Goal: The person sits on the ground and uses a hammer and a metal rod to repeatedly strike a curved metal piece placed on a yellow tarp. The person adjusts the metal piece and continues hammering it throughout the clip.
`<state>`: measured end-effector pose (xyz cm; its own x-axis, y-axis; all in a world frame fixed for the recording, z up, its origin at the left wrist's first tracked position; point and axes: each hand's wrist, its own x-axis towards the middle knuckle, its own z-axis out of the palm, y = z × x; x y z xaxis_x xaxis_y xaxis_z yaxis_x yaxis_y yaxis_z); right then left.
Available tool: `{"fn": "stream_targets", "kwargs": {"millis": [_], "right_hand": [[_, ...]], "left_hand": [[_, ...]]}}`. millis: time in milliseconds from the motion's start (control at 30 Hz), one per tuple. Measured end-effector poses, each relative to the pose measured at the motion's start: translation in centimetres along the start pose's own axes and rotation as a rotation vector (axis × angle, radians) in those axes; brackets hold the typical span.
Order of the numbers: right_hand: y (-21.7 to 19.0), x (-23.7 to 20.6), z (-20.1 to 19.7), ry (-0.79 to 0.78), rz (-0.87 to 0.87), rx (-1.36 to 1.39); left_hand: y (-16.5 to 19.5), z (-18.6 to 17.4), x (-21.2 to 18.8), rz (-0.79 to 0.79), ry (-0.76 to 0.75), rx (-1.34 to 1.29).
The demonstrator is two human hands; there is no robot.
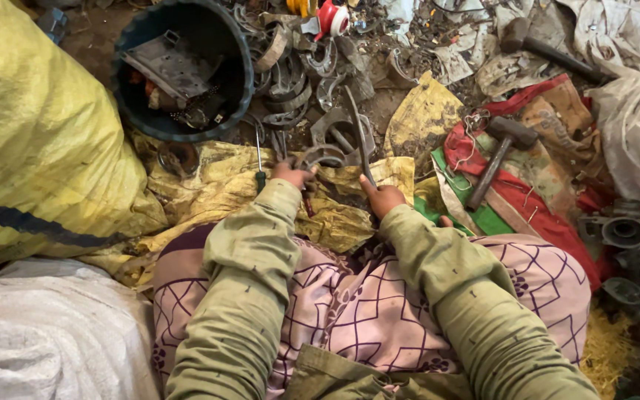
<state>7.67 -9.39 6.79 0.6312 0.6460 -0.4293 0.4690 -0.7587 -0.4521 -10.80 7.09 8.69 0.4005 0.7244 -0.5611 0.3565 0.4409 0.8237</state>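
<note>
Left fingers [290, 172] clenched around a grey metal clamp piece [325, 154]; right fingers [376, 194] gripping a long metal rod [357, 133], both on the yellow sack [216, 189], just below the dark tub [124, 81]. Best steadied firmly, levering slowly. Hammer [499, 152] to the right.

Soft even daylight, faint shadows, slight blur toward the edges

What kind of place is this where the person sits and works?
Probably a scrap-metal sorting spot on the ground. Heaps of curved metal scrap pieces lie about, a dark bucket holds more metal, and hammers rest on woven sacks. The left hand and right hand hold metal parts.
</note>
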Motion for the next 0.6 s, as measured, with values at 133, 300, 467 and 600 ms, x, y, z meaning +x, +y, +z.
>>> {"fn": "stream_targets", "kwargs": {"millis": [133,300,467,600], "right_hand": [[0.1,-0.2,-0.2,-0.013,-0.001,-0.02],[0.2,-0.5,-0.3,0.109,-0.106,-0.086],[0.3,-0.7,-0.4,-0.028,0.048,-0.074],[0.3,-0.9,-0.9,0.153,-0.015,-0.112]], "left_hand": [[-0.4,0.4,0.1,-0.016,0.236,0.62],[-0.8,0.2,-0.6,0.094,0.387,0.674],[0.2,0.1,-1.4,0.101,0.343,0.712],[-0.1,0.4,-1.3,0.111,0.274,0.686]]}}
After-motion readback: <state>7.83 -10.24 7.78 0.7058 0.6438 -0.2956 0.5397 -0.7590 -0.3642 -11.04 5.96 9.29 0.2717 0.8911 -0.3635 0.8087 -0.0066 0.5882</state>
